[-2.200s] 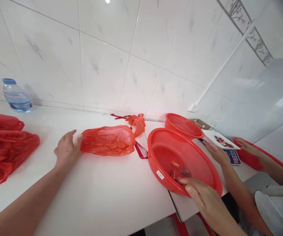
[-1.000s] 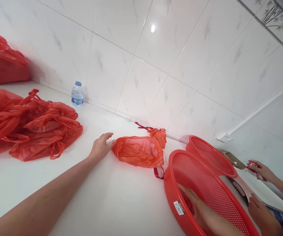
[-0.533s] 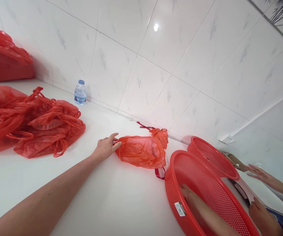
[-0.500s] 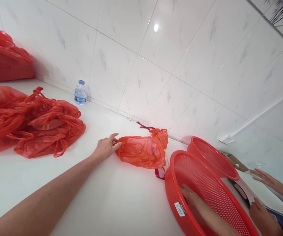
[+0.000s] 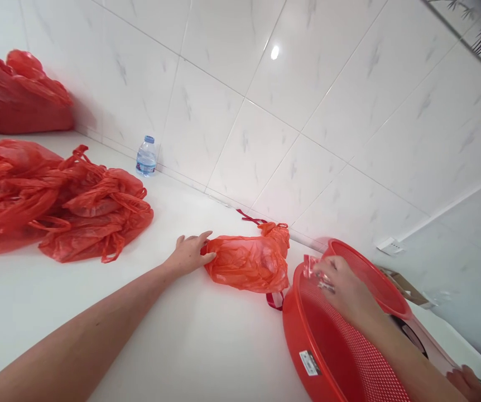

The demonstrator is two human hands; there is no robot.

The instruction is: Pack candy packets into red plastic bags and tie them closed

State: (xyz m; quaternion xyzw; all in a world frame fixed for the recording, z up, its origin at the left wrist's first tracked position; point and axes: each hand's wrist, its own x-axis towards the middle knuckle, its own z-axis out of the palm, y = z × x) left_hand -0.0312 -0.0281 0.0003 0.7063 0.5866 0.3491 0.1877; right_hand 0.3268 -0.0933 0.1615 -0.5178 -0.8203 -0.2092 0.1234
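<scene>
At far left, one bulky red plastic bag [image 5: 23, 106] stands against the tiled wall. In front lies a heap of knotted red plastic bags [image 5: 65, 206]; these overlap and cannot be counted. One upright clear plastic bottle with a blue cap [image 5: 146, 156] stands near the wall.

The left hand [image 5: 188, 254], thumb and forefinger apart, touches the left end of one crumpled translucent orange-red plastic bag [image 5: 244, 262]. This bag lies on the white table [image 5: 207, 346], long axis left to right, right end slanting slightly towards the viewer. One smaller bunched orange bag [image 5: 280, 237] touches its back right corner. Two lengths of dark red ribbon [image 5: 274, 301] show, one behind, one in front.

Two round red perforated plastic baskets follow: the nearer basket [image 5: 294, 335] tilted, the farther basket [image 5: 349, 251] behind. Over the nearer rim, the right hand [image 5: 343, 287] is closed on small red-and-silver packets [image 5: 308, 267], number unclear. One co-worker's hand [image 5: 466, 382] shows at lower right.
</scene>
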